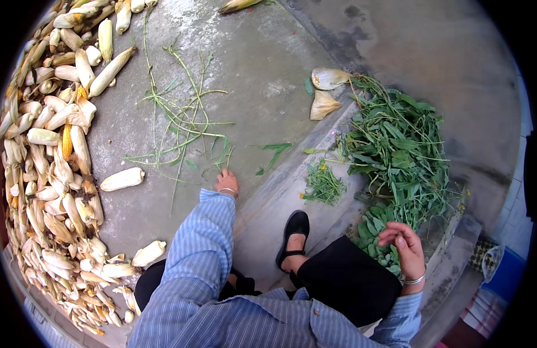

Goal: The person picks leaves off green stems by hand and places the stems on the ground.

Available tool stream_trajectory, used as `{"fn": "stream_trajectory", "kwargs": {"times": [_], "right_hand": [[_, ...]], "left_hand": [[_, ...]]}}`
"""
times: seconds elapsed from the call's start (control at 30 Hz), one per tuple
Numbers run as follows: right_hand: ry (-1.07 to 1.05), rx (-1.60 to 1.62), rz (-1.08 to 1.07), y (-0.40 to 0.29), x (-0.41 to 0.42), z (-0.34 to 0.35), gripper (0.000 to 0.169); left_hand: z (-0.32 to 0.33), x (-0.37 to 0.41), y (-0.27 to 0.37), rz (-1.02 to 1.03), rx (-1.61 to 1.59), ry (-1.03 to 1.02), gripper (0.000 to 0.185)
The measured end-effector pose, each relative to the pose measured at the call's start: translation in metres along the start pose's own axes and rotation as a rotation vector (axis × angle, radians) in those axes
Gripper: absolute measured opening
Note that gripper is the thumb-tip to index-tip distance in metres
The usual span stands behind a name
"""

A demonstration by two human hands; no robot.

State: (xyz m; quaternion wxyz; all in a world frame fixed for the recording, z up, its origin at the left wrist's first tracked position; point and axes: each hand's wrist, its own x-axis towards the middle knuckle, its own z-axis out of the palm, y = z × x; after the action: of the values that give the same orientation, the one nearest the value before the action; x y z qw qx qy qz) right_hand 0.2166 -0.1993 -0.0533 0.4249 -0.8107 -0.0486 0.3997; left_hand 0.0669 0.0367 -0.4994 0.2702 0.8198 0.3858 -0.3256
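My left hand reaches down to the concrete floor. Its fingertips meet the lower end of a loose tangle of green stems, mostly stripped of leaves; whether they pinch a stem is hidden. Empty, with fingers loosely bent and the thumb apart, my right hand hovers beside a big heap of leafy greens. Rounder-leaved greens lie just left of this hand. Between the hands, a small bunch of thin green stems with yellow flowers rests on a concrete ledge.
A large pile of corn cobs in dry husks fills the left side. Single cobs lie at its edge. Two dry husk pieces sit above the ledge. My black shoe stands on the ledge.
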Motion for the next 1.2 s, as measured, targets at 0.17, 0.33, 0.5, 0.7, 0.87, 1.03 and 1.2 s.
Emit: {"fn": "stream_trajectory", "kwargs": {"times": [0.17,0.33,0.5,0.7,0.87,1.03,1.2], "right_hand": [[0.014,-0.018,-0.002,-0.002,-0.007,-0.003,0.034],[-0.179,0.072,-0.007,-0.015,0.021,0.018,0.031],[-0.387,0.14,-0.176,-0.053,0.059,0.046,0.029],[-0.441,0.743,-0.108,-0.08,0.083,0.102,0.03],[-0.524,0.938,-0.063,-0.063,0.088,0.104,0.022],[-0.455,0.813,-0.188,-0.064,0.093,0.096,0.011],[-0.299,0.656,-0.326,-0.077,0.086,0.089,0.009]], "left_hand": [[-0.037,0.003,0.017,0.297,-0.338,0.362,0.01],[-0.186,-0.006,0.08,0.268,-1.416,-0.11,0.016],[-0.333,-0.112,0.104,0.583,-1.709,-0.422,0.026],[-0.332,-0.216,0.097,0.717,-1.924,-0.598,0.028],[-0.302,-0.229,0.09,0.606,-1.874,-0.645,0.019],[-0.303,-0.236,0.1,0.625,-1.734,-0.648,0.007],[-0.314,-0.24,0.105,0.723,-1.478,-0.521,0.008]]}}
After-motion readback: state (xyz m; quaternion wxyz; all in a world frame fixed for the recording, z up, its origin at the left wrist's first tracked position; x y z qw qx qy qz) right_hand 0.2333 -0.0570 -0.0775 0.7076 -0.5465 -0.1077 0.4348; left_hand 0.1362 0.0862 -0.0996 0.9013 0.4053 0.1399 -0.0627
